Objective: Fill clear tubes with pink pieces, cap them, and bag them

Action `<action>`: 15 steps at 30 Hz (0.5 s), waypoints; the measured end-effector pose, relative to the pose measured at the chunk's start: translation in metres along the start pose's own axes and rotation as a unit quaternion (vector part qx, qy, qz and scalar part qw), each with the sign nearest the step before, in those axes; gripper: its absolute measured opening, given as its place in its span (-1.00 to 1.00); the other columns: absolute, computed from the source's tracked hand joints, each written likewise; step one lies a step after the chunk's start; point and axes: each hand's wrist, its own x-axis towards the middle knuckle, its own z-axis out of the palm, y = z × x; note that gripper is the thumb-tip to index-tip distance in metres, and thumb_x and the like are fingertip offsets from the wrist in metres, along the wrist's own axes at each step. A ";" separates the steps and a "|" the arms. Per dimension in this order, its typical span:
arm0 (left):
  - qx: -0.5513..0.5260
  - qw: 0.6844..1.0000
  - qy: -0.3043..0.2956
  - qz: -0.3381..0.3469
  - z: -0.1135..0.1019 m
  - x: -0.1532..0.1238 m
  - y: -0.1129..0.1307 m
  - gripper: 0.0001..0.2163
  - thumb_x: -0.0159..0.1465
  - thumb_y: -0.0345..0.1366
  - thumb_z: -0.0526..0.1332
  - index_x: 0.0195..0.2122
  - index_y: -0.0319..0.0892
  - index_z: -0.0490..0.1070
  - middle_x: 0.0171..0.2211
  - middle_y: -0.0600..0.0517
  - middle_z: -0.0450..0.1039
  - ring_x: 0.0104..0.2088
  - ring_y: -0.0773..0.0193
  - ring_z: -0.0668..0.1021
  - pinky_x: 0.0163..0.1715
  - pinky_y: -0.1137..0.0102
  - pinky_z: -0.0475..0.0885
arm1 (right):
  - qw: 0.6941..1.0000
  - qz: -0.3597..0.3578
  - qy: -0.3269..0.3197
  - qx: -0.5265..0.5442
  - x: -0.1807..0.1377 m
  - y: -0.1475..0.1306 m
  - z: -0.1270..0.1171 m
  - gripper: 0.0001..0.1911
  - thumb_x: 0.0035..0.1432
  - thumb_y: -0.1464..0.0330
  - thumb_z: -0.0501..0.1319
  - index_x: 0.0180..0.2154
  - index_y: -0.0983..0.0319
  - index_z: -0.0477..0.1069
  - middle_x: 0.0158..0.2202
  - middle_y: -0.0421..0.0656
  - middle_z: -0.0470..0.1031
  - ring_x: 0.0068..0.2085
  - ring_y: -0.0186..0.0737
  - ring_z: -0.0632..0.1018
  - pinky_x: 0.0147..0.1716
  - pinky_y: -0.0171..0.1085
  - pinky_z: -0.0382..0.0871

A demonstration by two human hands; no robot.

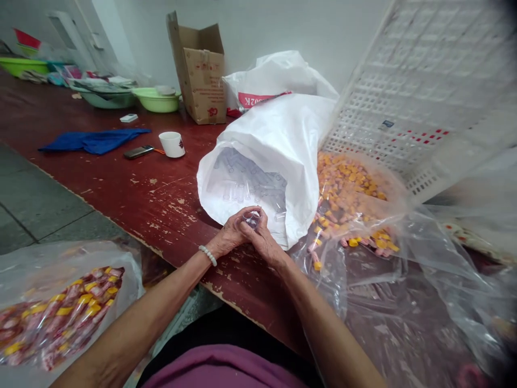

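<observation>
My left hand point(229, 235), with a pale bead bracelet at its wrist, and my right hand point(264, 241) are closed together in front of the sack's mouth. Between them they grip a clear plastic tube point(252, 217), its round open end facing up; whether more tubes are in the grip I cannot tell. Just beyond, a white woven sack point(299, 140) lies on its side with its mouth towards me. Many loose clear tubes point(262, 180) lie inside it. Most of my fingers are hidden behind one another.
Yellow-capped pink pieces point(351, 180) lie on plastic sheeting to the right, below a leaning white crate point(388, 86). A bag of filled yellow-capped tubes point(76, 302) is at lower left. The red table point(161, 199) also holds a cup point(171, 144), phone point(138, 152), blue cloth point(95, 141) and cardboard box point(205, 86).
</observation>
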 end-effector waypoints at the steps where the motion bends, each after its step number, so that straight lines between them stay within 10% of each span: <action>1: 0.017 1.000 0.009 0.009 0.001 -0.001 -0.003 -0.44 0.00 -0.29 0.37 0.06 -0.18 0.31 -0.07 -0.11 0.45 -0.16 0.19 0.52 -0.14 0.36 0.42 | 1.000 0.004 0.003 -0.021 -0.003 -0.003 0.001 -0.35 0.11 0.14 0.18 0.12 0.19 -0.06 0.06 -0.05 0.33 0.07 -0.21 0.40 0.10 -0.12 0.26; 8: 0.189 0.981 0.038 -0.003 0.012 -0.020 -0.004 -0.59 0.00 -0.32 0.34 -0.09 -0.20 0.37 -0.24 -0.04 0.49 -0.25 0.23 0.54 -0.21 0.36 0.45 | 0.955 -0.059 0.141 -0.256 -0.062 -0.022 -0.046 -0.55 0.17 0.18 0.12 0.07 0.18 0.24 0.11 -0.04 0.30 -0.03 -0.20 0.44 -0.07 -0.20 0.35; 12: 0.134 0.987 0.080 -0.026 0.024 -0.030 0.004 -0.66 -0.05 -0.34 0.35 -0.22 -0.21 0.39 -0.37 0.01 0.49 -0.35 0.26 0.55 -0.32 0.39 0.48 | 0.858 -0.020 0.369 -0.357 -0.119 -0.008 -0.118 -0.78 0.18 0.31 0.06 -0.21 0.23 0.39 -0.26 -0.10 0.47 -0.28 -0.24 0.47 -0.27 -0.26 0.35; 15: 0.001 0.992 0.096 -0.076 0.035 -0.033 0.008 -0.66 -0.07 -0.31 0.38 -0.26 -0.20 0.36 -0.25 -0.02 0.51 -0.42 0.27 0.57 -0.48 0.41 0.49 | 0.799 0.092 0.358 -0.473 -0.143 0.011 -0.149 -0.80 0.14 0.38 0.06 -0.25 0.27 0.42 -0.28 -0.06 0.48 -0.25 -0.17 0.47 -0.21 -0.21 0.32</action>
